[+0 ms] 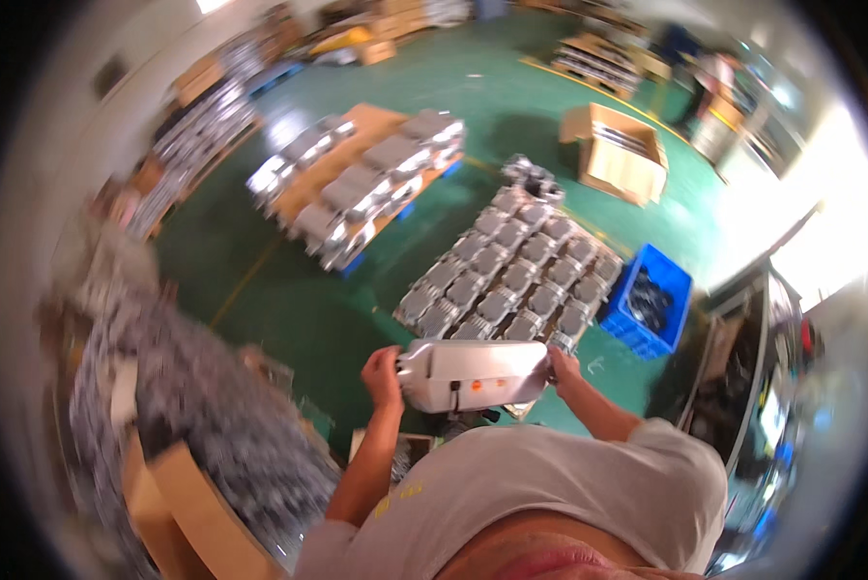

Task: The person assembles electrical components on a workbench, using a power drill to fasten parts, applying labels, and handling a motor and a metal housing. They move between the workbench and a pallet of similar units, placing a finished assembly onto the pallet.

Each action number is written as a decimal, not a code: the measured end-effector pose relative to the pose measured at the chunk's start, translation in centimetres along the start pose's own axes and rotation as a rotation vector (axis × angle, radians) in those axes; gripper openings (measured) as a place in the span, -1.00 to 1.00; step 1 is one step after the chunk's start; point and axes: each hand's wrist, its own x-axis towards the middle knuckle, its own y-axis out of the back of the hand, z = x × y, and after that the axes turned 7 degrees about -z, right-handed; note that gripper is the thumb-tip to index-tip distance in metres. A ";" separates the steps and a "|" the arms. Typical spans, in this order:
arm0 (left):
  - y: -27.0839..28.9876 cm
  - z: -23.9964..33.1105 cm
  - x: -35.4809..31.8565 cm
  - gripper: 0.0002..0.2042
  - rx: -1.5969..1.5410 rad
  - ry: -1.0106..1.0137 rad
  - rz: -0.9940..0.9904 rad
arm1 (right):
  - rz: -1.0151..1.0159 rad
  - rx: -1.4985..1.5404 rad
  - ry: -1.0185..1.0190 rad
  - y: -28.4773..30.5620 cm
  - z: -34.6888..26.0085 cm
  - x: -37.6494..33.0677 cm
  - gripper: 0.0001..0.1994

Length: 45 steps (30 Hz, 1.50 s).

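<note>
I carry a silver metal housing (487,363) level in front of my body, one hand at each end. It is long, smooth and rounded, with two small orange marks and a short black lead on the side toward me. My left hand (384,377) is closed around its left end. Around the right end my right hand (563,369) is closed too, its fingers partly hidden by the housing. Just beyond lies a pallet covered with rows of grey metal castings (497,266), with a few stacked higher at its far corner.
Left of the castings, a second pallet (371,130) bears silver housings. A blue crate (680,290) with dark parts stands at right, near an open cardboard box (627,172). Grey wrapped material (202,406) is heaped at my left. Far right, another person (712,82) stands.
</note>
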 end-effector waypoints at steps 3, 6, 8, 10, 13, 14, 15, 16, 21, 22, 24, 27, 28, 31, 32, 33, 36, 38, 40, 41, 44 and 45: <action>2.4 2.5 6.2 -0.82 -0.034 -0.016 -0.070 | 0.013 0.057 0.019 -5.9 -1.2 3.1 -0.67; 4.0 4.5 12.1 -0.81 -0.074 -0.014 -0.080 | -0.030 0.019 0.037 -11.6 -3.1 4.7 -0.68; 5.0 5.7 15.6 -0.81 -0.077 0.004 -0.074 | 0.036 -0.014 0.023 -15.3 -3.9 5.9 -0.68; 5.9 6.7 19.5 -0.81 -0.062 0.002 -0.076 | 0.034 -0.062 -0.003 -19.0 -4.9 7.5 -0.69; 8.4 8.1 25.9 -0.79 -0.053 -0.008 -0.052 | 0.033 -0.027 -0.045 -26.2 -7.0 9.7 -0.67; 9.0 9.0 28.0 -0.81 -0.033 -0.009 -0.035 | 0.032 -0.030 -0.068 -29.1 -7.5 10.4 -0.67; 9.5 10.0 30.1 -0.82 -0.013 -0.005 -0.003 | -0.009 -0.054 -0.047 -31.7 -7.9 11.5 -0.66; 9.9 10.9 32.4 -0.83 0.007 0.001 0.035 | 0.058 -0.098 -0.031 -34.2 -8.2 12.5 -0.67; 15.8 12.6 44.7 -0.82 0.055 -0.054 0.049 | -0.083 -0.071 -0.023 -47.1 -9.9 19.0 -0.72; 17.5 13.3 46.9 -0.82 0.052 -0.043 0.066 | -0.102 -0.006 -0.005 -50.6 -11.0 18.8 -0.65; 19.9 15.5 50.7 -0.82 0.024 -0.084 0.096 | -0.201 -0.016 0.009 -56.6 -12.9 19.8 -0.65; 24.6 17.2 56.7 -0.82 -0.047 -0.097 0.143 | -0.299 -0.030 -0.009 -65.4 -14.0 22.6 -0.73; 26.0 17.9 58.8 -0.82 -0.059 -0.093 0.158 | -0.354 -0.020 -0.008 -67.8 -14.2 24.0 -0.76; 31.8 18.9 65.2 -0.81 -0.065 -0.104 0.214 | -0.374 -0.164 -0.023 -77.4 -16.2 23.6 -0.77; 33.5 19.2 67.1 -0.81 -0.064 -0.094 0.235 | -0.369 -0.196 -0.029 -80.2 -16.4 23.7 -0.77; 35.1 19.6 69.5 -0.80 -0.078 -0.086 0.231 | -0.370 -0.174 -0.010 -83.2 -16.7 23.9 -0.75; 39.7 22.0 77.6 -0.80 -0.102 -0.057 0.208 | -0.324 -0.145 0.013 -91.8 -18.2 23.7 -0.72; 42.6 24.0 82.4 -0.80 -0.088 -0.037 0.189 | -0.240 -0.173 -0.020 -96.9 -19.0 23.6 -0.72; 45.3 26.0 87.3 -0.80 -0.102 -0.066 0.165 | -0.272 -0.176 -0.013 -101.4 -19.6 24.6 -0.76; 46.6 26.4 89.6 -0.80 -0.094 -0.052 0.168 | -0.276 -0.180 -0.029 -103.1 -19.2 25.1 -0.78; 49.1 29.8 95.8 -0.80 -0.110 -0.035 0.097 | -0.239 -0.105 0.011 -108.5 -19.0 26.2 -0.81; 50.2 31.1 97.4 -0.80 -0.087 -0.064 0.114 | -0.191 -0.158 -0.023 -111.6 -20.1 24.7 -0.81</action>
